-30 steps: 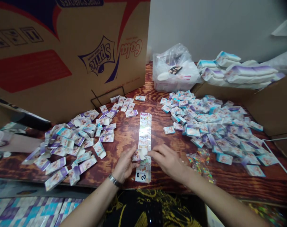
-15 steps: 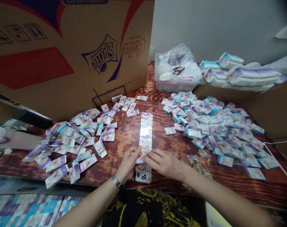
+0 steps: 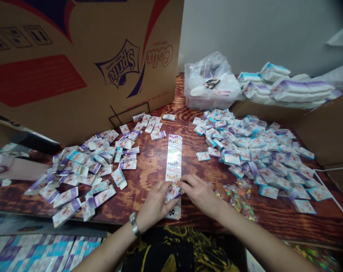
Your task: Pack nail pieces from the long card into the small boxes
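Note:
My left hand [image 3: 156, 203], with a metal-band watch on its wrist, is closed around a small white and purple printed box [image 3: 171, 192]. My right hand [image 3: 200, 194] has its fingers pinched at the upper right end of that box; what lies between the fingertips is too small to make out. Under the box, a long strip of stickers [image 3: 174, 155] with rows of small printed pictures lies on the table and runs away from me. Close to my right forearm are clear packets of colourful candy [image 3: 240, 198].
Small boxes [image 3: 100, 166], some with flaps open, lie scattered at left. A larger heap of boxes [image 3: 250, 151] spreads at right. Behind stand a big cardboard carton [image 3: 83, 75], a plastic-wrapped tub [image 3: 213, 88] and an open carton with flat bundles [image 3: 290, 90].
My left hand has turned over the box, its back now facing up more, and the box is tilted. My right fingertips have shifted slightly right and stay at its end.

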Motion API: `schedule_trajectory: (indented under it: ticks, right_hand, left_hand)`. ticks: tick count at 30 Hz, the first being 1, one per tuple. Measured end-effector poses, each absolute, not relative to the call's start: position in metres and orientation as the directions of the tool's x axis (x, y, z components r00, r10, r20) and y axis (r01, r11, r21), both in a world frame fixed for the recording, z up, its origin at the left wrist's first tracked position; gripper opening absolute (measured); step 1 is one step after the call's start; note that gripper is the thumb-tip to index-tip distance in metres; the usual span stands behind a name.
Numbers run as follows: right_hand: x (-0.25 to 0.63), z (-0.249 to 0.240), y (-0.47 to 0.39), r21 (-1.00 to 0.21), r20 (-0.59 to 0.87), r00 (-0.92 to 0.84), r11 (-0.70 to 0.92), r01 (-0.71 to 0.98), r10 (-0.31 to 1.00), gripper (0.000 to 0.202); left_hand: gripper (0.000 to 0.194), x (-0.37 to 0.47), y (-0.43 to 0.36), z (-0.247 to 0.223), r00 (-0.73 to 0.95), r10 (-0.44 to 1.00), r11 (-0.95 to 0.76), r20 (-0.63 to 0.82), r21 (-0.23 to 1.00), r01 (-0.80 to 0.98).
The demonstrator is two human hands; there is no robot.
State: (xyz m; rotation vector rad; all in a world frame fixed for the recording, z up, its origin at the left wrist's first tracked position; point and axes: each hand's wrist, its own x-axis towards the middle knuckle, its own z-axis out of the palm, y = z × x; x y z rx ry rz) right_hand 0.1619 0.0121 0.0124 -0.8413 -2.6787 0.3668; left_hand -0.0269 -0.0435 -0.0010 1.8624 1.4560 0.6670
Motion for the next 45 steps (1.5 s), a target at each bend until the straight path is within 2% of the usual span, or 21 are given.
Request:
schedule_trajectory:
  ticks: [4, 8, 10, 13, 17, 19, 21, 25, 27, 31, 34, 39, 43, 45]
  right_hand:
    - [0.159, 0.017, 0.012, -0.587, 0.176, -0.734, 0.669, 0.457, 0.656, 0.024]
    - [0.154, 0.018, 0.009, -0.803, 0.081, -0.549, 0.381, 0.458, 0.832, 0.013]
    - [0.151, 0.011, 0.006, -0.867, 0.029, -0.429, 0.236, 0.438, 0.903, 0.012]
    - [0.145, -0.006, 0.001, -0.949, -0.049, -0.318, 0.054, 0.309, 0.947, 0.013]
    - [0.137, -0.02, -0.005, -0.991, -0.1, -0.202, -0.079, 0.107, 0.974, 0.015]
    - [0.135, -0.02, -0.006, -0.993, -0.096, -0.207, -0.079, 0.087, 0.974, 0.015]
    - [0.135, -0.017, -0.008, -0.989, -0.064, -0.266, -0.026, 0.144, 0.962, 0.012]
    - [0.142, -0.001, -0.012, -0.906, 0.045, -0.41, 0.21, 0.367, 0.911, 0.016]
    - [0.147, 0.006, -0.013, -0.858, 0.077, -0.458, 0.292, 0.422, 0.886, 0.019]
    - [0.154, 0.012, -0.009, -0.783, 0.115, -0.573, 0.429, 0.451, 0.812, 0.024]
    - [0.156, 0.012, -0.004, -0.751, 0.175, -0.588, 0.493, 0.439, 0.79, 0.021]
    - [0.151, 0.013, -0.001, -0.788, 0.202, -0.529, 0.458, 0.412, 0.824, 0.016]
    - [0.146, 0.011, -0.005, -0.866, 0.102, -0.413, 0.285, 0.411, 0.905, 0.032]
    - [0.144, 0.011, -0.008, -0.895, 0.052, -0.36, 0.204, 0.397, 0.931, 0.03]
  left_hand:
    - [0.039, -0.025, -0.048, -0.006, 0.214, 0.977, -0.15, -0.024, 0.633, 0.76]
    - [0.041, -0.021, -0.049, -0.01, 0.212, 0.976, -0.198, 0.04, 0.556, 0.807]
    - [0.043, -0.019, -0.049, -0.011, 0.207, 0.975, -0.218, 0.081, 0.543, 0.811]
    - [0.042, -0.017, -0.049, -0.013, 0.192, 0.972, -0.234, 0.134, 0.536, 0.811]
    - [0.044, -0.016, -0.049, -0.016, 0.179, 0.968, -0.248, 0.178, 0.535, 0.808]
    - [0.045, -0.017, -0.048, -0.017, 0.182, 0.965, -0.257, 0.19, 0.544, 0.799]
    - [0.045, -0.018, -0.047, -0.018, 0.186, 0.963, -0.265, 0.195, 0.556, 0.788]
    - [0.043, -0.02, -0.047, -0.018, 0.17, 0.965, -0.257, 0.199, 0.593, 0.763]
    - [0.043, -0.02, -0.047, -0.017, 0.151, 0.969, -0.243, 0.197, 0.624, 0.743]
    - [0.047, -0.02, -0.048, -0.013, 0.145, 0.97, -0.239, 0.193, 0.677, 0.696]
    - [0.048, -0.018, -0.048, -0.009, 0.166, 0.968, -0.249, 0.186, 0.71, 0.658]
    - [0.039, -0.017, -0.048, -0.006, 0.196, 0.957, -0.29, 0.214, 0.721, 0.629]
    - [0.036, -0.018, -0.049, -0.009, 0.21, 0.939, -0.34, 0.272, 0.655, 0.675]
    - [0.037, -0.018, -0.05, -0.011, 0.231, 0.925, -0.372, 0.301, 0.603, 0.706]
